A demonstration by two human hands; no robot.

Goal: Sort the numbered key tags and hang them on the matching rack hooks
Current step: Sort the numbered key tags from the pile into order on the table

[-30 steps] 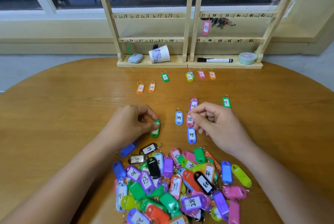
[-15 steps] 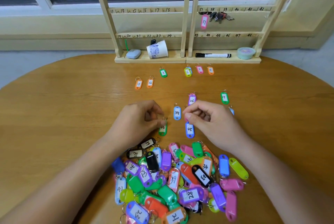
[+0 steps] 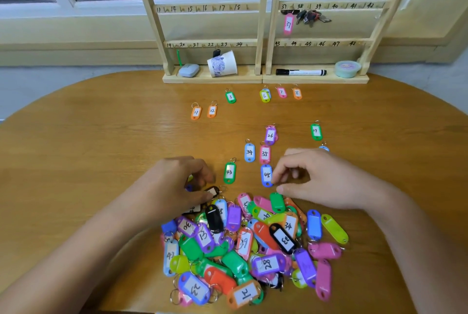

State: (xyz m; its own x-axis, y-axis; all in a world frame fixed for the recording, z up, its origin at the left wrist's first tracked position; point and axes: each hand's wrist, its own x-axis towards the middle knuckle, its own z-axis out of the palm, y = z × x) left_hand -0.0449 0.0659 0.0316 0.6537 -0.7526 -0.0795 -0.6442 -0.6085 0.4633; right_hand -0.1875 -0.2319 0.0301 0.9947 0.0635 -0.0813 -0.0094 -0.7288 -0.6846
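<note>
A heap of coloured numbered key tags (image 3: 253, 245) lies on the wooden table (image 3: 88, 156) near me. My left hand (image 3: 182, 182) is at the heap's upper left, thumb and fingers pinching a black tag (image 3: 212, 191). My right hand (image 3: 321, 177) hovers at the heap's upper right with loosely curled fingers holding nothing, its fingertips beside blue tag 45 (image 3: 266, 175). Green tag 43 (image 3: 229, 172) lies free between my hands. Blue 34 (image 3: 249, 152), pink 35 (image 3: 265, 153) and purple 26 (image 3: 270, 135) lie beyond. On the numbered rack (image 3: 263, 22), pink tag 37 (image 3: 288, 24) hangs.
More tags are laid out farther away: orange 11 (image 3: 196, 112) and 12 (image 3: 212, 110), green 3 (image 3: 230, 97), tags 6, 7, 8 near the rack base, green 29 (image 3: 316, 131). A tipped paper cup (image 3: 222, 63), a marker (image 3: 301, 72) and a small tub (image 3: 347, 68) sit on the rack base.
My left hand set green tag 43 down on the table and went back to the heap, taking the black tag. My right hand drew away from pink 35 toward the heap.
</note>
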